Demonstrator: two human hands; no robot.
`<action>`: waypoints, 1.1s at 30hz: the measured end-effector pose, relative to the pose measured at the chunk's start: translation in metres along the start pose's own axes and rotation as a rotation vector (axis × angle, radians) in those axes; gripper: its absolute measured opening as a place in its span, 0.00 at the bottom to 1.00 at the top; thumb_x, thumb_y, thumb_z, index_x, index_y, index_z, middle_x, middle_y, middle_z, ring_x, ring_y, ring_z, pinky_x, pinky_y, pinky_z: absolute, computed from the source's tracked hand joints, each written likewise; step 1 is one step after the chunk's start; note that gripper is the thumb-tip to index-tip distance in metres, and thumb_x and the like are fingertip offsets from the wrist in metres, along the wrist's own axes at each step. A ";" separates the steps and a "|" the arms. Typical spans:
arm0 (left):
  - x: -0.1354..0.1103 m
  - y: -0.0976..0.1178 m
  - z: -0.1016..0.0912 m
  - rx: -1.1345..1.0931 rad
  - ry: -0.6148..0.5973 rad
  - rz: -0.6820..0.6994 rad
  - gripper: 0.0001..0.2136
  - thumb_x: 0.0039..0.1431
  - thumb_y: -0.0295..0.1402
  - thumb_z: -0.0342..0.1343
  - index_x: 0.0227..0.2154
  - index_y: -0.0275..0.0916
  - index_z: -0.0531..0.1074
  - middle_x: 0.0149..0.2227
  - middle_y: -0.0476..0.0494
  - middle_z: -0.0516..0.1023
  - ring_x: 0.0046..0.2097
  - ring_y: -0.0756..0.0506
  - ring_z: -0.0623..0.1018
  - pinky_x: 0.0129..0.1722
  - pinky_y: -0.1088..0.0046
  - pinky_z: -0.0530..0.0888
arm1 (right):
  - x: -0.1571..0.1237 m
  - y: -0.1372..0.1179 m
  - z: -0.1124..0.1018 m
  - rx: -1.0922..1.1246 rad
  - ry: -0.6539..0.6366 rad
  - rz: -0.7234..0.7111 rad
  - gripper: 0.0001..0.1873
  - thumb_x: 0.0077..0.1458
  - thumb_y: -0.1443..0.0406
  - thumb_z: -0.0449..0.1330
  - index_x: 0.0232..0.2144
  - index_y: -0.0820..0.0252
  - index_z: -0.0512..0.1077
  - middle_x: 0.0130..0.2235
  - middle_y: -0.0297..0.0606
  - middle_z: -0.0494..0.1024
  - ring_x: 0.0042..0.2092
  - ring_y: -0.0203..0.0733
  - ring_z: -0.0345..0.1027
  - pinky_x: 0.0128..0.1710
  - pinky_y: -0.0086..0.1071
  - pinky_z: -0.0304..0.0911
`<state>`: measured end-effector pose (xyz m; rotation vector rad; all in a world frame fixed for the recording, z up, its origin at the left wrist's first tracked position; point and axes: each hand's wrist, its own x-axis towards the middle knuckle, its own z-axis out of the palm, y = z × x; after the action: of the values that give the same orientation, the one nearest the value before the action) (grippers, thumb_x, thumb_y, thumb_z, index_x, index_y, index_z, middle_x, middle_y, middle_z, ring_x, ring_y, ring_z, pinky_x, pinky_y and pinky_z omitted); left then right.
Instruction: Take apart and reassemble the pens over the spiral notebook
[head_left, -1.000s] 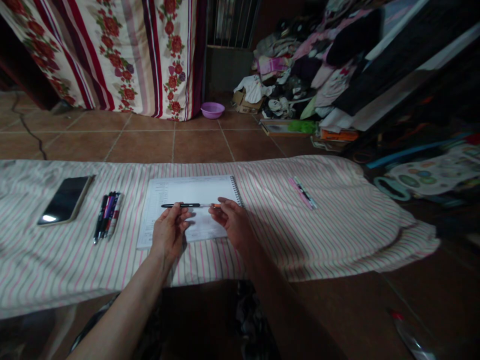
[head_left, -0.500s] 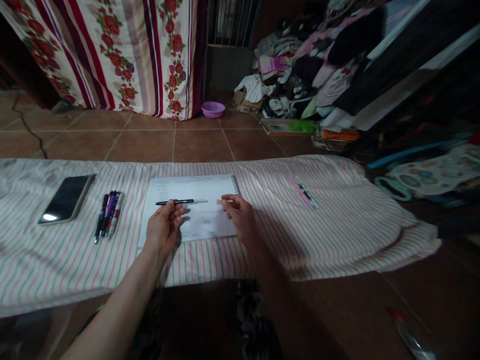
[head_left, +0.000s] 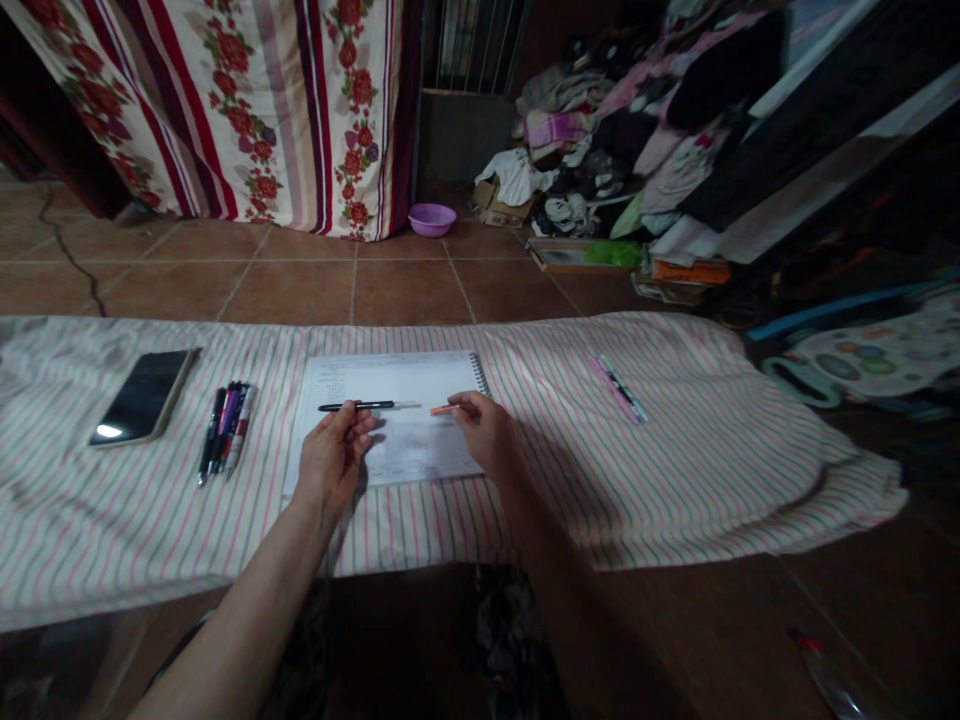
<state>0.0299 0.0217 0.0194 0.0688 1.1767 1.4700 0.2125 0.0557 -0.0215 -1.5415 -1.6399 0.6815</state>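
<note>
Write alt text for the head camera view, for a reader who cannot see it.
The left hand holds a black pen and the right hand a small orange piece, slightly apart, over a spiral notebook on a striped cloth. A phone and more pens lie at left.

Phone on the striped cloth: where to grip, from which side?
I'd pinch the smartphone across its two long edges, coming straight down from above. It lies flat, screen up, so no face offers a hold; its long edges are free, with the pen bundle lying apart on its right.
</note>
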 end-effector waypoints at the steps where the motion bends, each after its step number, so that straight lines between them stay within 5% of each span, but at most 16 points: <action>1: 0.000 0.000 0.000 -0.001 -0.002 -0.003 0.07 0.59 0.22 0.48 0.26 0.31 0.67 0.21 0.48 0.73 0.20 0.56 0.73 0.14 0.88 0.67 | 0.000 0.000 -0.001 -0.051 0.005 -0.004 0.09 0.49 0.70 0.54 0.32 0.58 0.72 0.34 0.38 0.79 0.36 0.41 0.72 0.39 0.35 0.65; 7: 0.001 -0.002 -0.001 -0.005 -0.018 -0.008 0.08 0.59 0.22 0.48 0.25 0.31 0.66 0.20 0.48 0.72 0.19 0.56 0.73 0.14 0.88 0.66 | -0.001 0.003 0.001 -0.298 0.069 -0.049 0.10 0.50 0.68 0.54 0.34 0.61 0.74 0.36 0.42 0.77 0.35 0.42 0.69 0.40 0.36 0.63; 15: 0.000 -0.003 0.001 0.009 -0.022 -0.006 0.07 0.59 0.22 0.47 0.26 0.31 0.66 0.20 0.48 0.73 0.19 0.56 0.73 0.14 0.88 0.67 | -0.005 0.001 0.005 -0.342 0.104 -0.160 0.11 0.47 0.71 0.57 0.36 0.61 0.73 0.40 0.44 0.74 0.43 0.46 0.66 0.45 0.38 0.61; 20: 0.000 -0.003 0.001 0.008 -0.016 -0.011 0.07 0.59 0.22 0.47 0.26 0.31 0.67 0.20 0.48 0.73 0.19 0.56 0.73 0.14 0.88 0.66 | -0.007 -0.011 0.001 -0.179 0.172 -0.153 0.12 0.50 0.69 0.54 0.38 0.61 0.73 0.40 0.44 0.75 0.38 0.42 0.70 0.42 0.37 0.64; 33: -0.002 -0.003 0.003 0.011 -0.015 -0.016 0.07 0.58 0.23 0.49 0.25 0.31 0.67 0.20 0.48 0.72 0.19 0.56 0.72 0.13 0.88 0.66 | -0.008 -0.015 0.007 0.299 -0.064 0.074 0.13 0.48 0.61 0.56 0.37 0.59 0.71 0.32 0.38 0.77 0.29 0.38 0.72 0.25 0.29 0.67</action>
<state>0.0347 0.0214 0.0206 0.0774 1.1702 1.4466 0.1979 0.0463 -0.0149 -1.3793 -1.4554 0.9771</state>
